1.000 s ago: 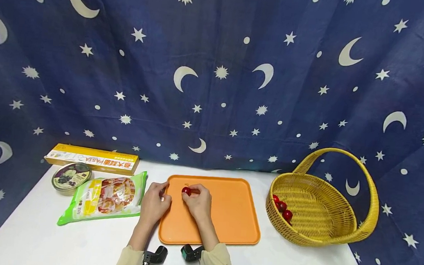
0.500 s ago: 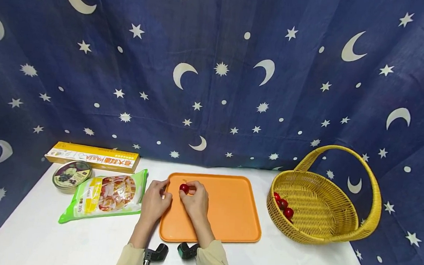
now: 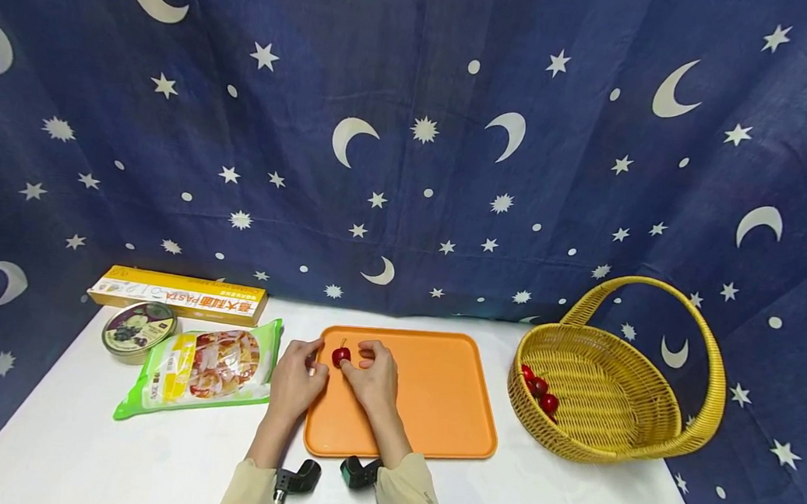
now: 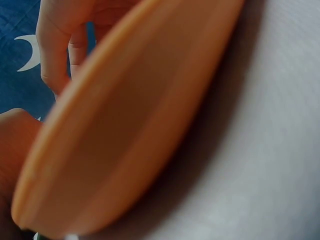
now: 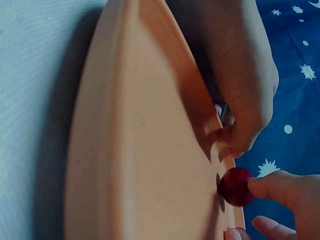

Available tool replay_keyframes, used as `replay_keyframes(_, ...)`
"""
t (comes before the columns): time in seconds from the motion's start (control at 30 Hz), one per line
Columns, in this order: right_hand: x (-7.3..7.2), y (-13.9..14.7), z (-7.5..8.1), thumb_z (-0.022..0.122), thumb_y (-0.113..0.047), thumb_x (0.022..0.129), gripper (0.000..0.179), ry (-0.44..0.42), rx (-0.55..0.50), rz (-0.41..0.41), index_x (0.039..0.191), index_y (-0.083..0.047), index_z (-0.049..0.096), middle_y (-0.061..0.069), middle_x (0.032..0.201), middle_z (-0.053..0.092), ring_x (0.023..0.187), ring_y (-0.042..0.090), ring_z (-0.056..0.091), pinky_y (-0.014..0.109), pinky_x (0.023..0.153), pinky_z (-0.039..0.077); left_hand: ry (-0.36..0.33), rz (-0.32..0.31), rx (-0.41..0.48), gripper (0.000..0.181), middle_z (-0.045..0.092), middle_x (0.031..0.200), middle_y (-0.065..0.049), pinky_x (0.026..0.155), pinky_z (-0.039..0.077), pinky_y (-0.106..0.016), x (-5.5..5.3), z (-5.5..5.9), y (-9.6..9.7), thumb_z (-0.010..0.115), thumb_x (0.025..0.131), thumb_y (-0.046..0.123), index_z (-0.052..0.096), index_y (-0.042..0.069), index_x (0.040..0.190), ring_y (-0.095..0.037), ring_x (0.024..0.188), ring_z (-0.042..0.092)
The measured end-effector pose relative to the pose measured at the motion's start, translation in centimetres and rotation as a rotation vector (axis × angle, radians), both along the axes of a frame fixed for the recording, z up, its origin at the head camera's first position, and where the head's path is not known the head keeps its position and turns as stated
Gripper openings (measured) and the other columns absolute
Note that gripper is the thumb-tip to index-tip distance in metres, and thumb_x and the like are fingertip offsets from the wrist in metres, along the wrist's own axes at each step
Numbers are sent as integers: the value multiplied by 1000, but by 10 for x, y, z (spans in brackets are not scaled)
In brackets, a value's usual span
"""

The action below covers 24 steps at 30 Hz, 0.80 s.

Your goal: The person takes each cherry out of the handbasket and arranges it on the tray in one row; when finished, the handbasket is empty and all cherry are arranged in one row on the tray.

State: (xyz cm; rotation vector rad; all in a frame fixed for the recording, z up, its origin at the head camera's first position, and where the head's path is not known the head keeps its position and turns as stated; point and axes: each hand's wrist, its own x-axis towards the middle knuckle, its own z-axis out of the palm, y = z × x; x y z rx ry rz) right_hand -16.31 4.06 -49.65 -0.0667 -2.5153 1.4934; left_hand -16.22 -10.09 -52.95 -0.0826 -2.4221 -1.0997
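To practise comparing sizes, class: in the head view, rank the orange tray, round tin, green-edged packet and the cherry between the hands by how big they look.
Largest to smallest:
orange tray
green-edged packet
round tin
cherry

The cherry (image 3: 341, 357) is dark red, the tray (image 3: 428, 398) orange, the cloth (image 3: 556, 177) navy with pale moons and stars.

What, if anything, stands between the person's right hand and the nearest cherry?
Nothing visible: the right hand appears to touch the cherry with its thumb. The left hand is on the cherry's other side, at the edge of the orange tray.
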Motion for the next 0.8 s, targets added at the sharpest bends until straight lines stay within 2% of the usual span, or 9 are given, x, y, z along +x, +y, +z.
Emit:
replay_keyframes(0.53, 2, 11, 3, 82, -10, 73, 35, -31, -55, 9, 103, 2, 69, 16, 95, 70, 78, 26, 68, 36, 74, 55, -3, -13, -1, 42, 60, 90, -16, 66, 45, -42, -2, -1, -1, 63, 72, 0, 71, -5, 113, -26, 70, 54)
replay_keyframes(0.8, 6, 29, 13, 79, -10, 76, 34, -42, -99, -8, 106, 4, 69, 18, 93, 70, 79, 26, 68, 38, 74, 55, -15, 0, 6, 43, 61, 91, -17, 64, 44, -41, -1, -3, -1, 63, 72, 0, 71, -4, 114, -26, 70, 55)
